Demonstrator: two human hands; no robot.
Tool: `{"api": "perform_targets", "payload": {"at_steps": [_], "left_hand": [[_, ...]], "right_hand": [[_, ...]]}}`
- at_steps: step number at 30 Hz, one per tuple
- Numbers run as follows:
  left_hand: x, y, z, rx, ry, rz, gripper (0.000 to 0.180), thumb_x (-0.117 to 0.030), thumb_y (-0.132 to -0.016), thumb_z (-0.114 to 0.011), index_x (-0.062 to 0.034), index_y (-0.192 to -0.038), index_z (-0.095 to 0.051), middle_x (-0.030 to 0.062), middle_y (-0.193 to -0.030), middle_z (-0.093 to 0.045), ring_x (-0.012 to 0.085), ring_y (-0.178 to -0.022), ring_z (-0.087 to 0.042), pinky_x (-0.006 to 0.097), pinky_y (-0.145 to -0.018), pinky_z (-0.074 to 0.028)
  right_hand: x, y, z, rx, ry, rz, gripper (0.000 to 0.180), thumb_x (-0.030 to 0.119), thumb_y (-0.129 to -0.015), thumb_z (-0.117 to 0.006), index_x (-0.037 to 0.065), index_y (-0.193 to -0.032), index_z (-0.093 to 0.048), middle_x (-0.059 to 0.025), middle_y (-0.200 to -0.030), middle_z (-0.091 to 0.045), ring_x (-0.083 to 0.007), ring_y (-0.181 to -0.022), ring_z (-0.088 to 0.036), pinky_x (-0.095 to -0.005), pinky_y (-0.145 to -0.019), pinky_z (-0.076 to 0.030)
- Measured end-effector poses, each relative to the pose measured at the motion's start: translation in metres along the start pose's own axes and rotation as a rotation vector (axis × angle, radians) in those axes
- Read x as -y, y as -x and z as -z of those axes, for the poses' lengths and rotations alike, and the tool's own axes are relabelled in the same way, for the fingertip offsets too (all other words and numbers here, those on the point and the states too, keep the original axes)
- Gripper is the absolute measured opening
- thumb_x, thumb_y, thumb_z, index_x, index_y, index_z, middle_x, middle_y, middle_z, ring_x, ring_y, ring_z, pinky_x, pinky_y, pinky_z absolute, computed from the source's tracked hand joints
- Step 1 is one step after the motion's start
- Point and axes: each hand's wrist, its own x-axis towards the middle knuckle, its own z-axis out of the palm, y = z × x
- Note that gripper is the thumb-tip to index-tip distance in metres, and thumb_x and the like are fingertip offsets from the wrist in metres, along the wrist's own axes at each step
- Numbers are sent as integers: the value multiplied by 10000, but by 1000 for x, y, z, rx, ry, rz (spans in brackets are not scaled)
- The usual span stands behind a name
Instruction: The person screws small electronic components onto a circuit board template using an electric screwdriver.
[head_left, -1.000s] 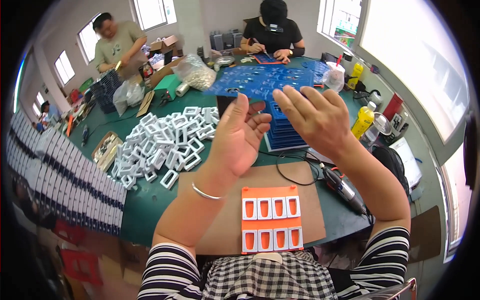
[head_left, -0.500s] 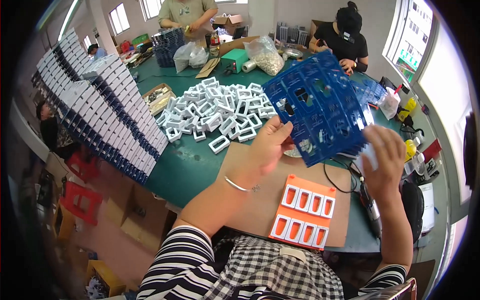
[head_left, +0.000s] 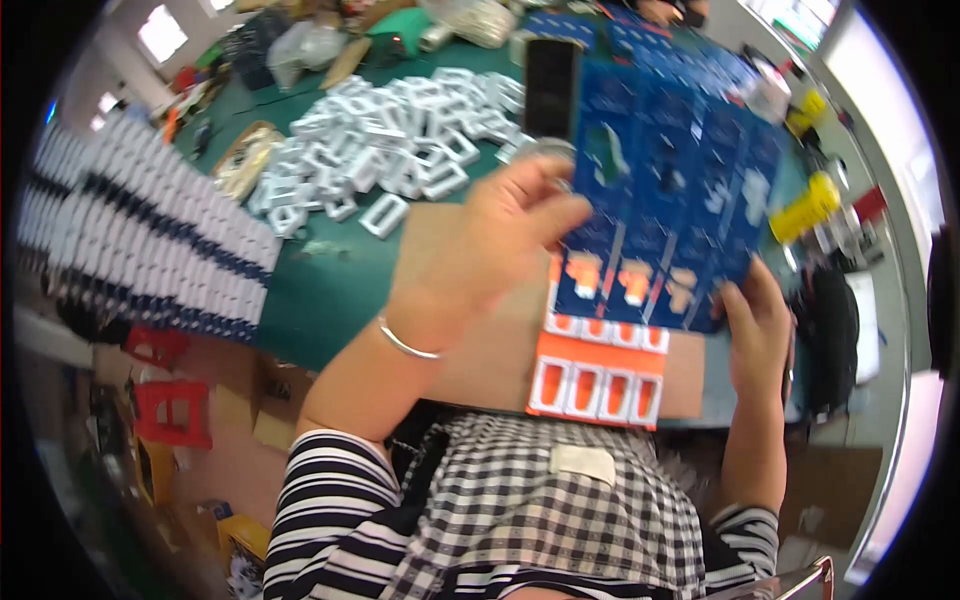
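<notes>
A blue circuit board panel (head_left: pixel 680 190) with several cut-outs is held up in front of me. My left hand (head_left: pixel 485 240) pinches its left edge between thumb and fingers. At its lower right corner, my right hand (head_left: pixel 755 330) is closed on the edge. Below and partly behind the panel lies an orange fixture (head_left: pixel 600 352) with white rectangular frames (head_left: pixel 583 390) set in two rows. The panel covers most of the far row. Under the fixture is a brown cardboard sheet (head_left: pixel 480 330).
Loose white frames (head_left: pixel 390 140) are heaped on the green table (head_left: pixel 330 290). A tall stack of white frames and blue boards (head_left: pixel 150 220) stands at the left. More blue panels (head_left: pixel 680 55) lie at the far right. A dark flat rectangle (head_left: pixel 550 88) sits beyond my left hand.
The panel has turned from tilted to nearly upright and come down over the fixture's far row. My right hand, formerly open beside it, now grips its lower right corner. The view has tipped downward.
</notes>
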Motion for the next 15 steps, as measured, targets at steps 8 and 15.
{"api": "perform_targets", "payload": {"at_steps": [8,15], "left_hand": [[14,13,-4,69,55,-55,391,-49,-898,-577,7,-1275,-489,44,-995,-616,98,-887,-596,232,-755,-494],[66,82,1,40,-10,378,470,-21,-885,-599,19,-1333,-462,-2,-918,-571,64,-806,-545,195,-698,-459]], "right_hand": [[4,1,16,69,174,-73,439,117,-899,-621,-44,-1282,-477,-14,-758,-611,-39,-647,-530,-189,-550,-407],[-40,80,6,170,276,-410,424,105,-890,-631,-38,-1255,-471,-98,-650,-631,-90,-589,-561,-255,-567,-444]]}}
